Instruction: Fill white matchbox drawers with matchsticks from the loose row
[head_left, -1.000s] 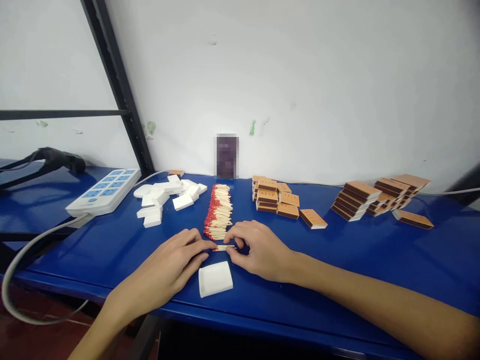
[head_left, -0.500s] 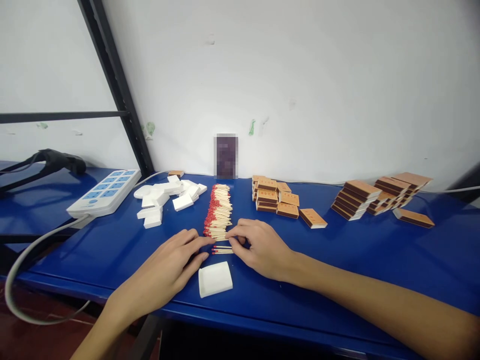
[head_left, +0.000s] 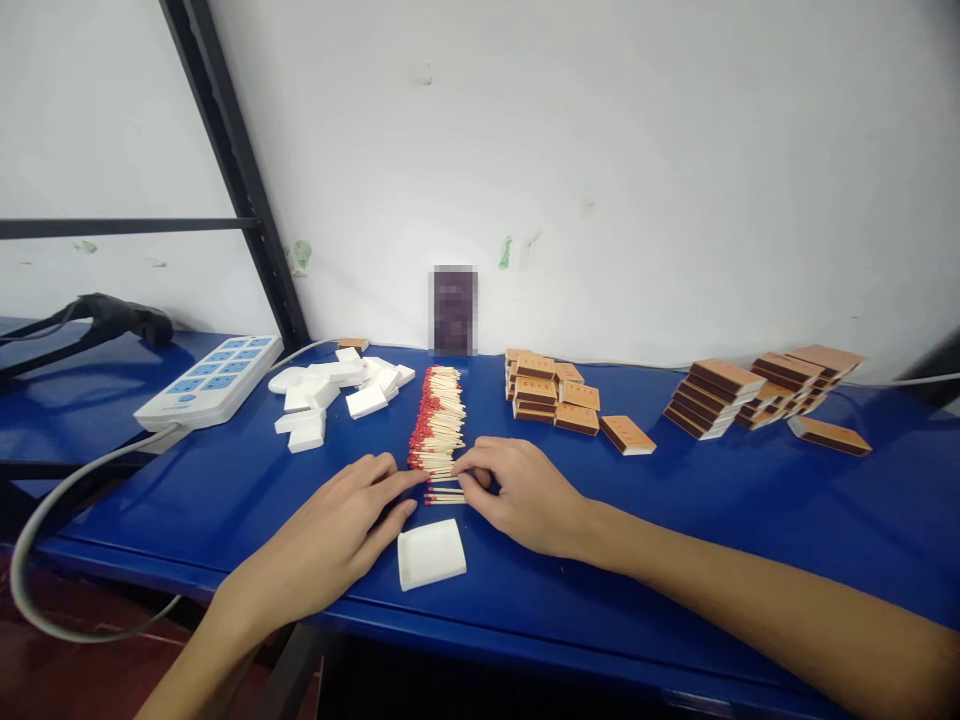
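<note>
A second ago my fingertips were on the few loose red-headed wooden matches; now they have moved up to the near edge of the long red-and-cream match pile, leaving those few lying separate, just beyond the shallow white rectangular tray. My left hand's grip is apart, index at the match heads; whether my right hand's grip pinches a match, I cannot tell.
</note>
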